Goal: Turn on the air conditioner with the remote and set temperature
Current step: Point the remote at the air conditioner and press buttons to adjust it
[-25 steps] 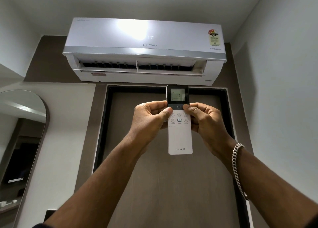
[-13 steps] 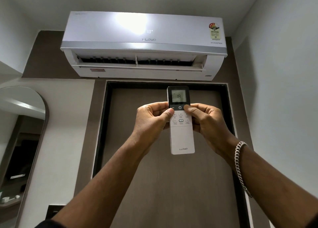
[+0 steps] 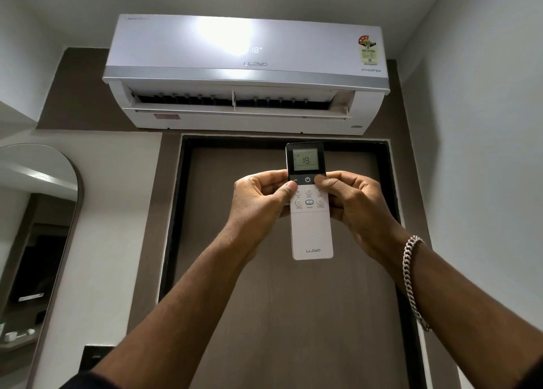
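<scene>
A white remote (image 3: 311, 233) with a dark top and a lit screen reading 18 is held upright in front of me. My left hand (image 3: 258, 203) grips its left side, thumb resting on the upper left buttons. My right hand (image 3: 349, 200) grips the right side, thumb tip on the dark band's right button beside the power symbol. High on the wall the white air conditioner (image 3: 244, 71) has its flap open and its front shows 18.
A brown door (image 3: 293, 315) in a dark frame fills the wall below the unit. An arched mirror (image 3: 32, 241) hangs at the left. A plain white wall (image 3: 484, 153) closes the right side. A chain bracelet (image 3: 411, 277) circles my right wrist.
The numbers on the remote screen and the unit's front went from 17 up to 18. My view tilted slightly, so the unit sits higher in frame. Both hands kept their grip.
</scene>
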A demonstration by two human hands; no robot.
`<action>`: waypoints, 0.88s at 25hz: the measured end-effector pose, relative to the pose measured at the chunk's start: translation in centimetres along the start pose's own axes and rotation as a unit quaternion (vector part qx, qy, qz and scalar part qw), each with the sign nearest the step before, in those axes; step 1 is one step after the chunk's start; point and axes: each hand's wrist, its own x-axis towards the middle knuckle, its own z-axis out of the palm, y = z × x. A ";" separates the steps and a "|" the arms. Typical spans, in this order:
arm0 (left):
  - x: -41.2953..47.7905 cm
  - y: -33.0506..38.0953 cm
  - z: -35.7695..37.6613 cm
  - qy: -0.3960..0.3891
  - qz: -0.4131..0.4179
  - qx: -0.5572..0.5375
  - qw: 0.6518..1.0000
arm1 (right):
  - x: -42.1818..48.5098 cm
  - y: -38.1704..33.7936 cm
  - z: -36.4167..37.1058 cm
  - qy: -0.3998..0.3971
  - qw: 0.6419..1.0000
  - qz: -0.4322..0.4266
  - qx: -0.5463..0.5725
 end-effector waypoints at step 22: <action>-0.6 -0.6 0.6 -0.005 -0.026 0.035 0.999 | -0.6 1.4 -0.9 -0.002 1.000 0.017 -0.004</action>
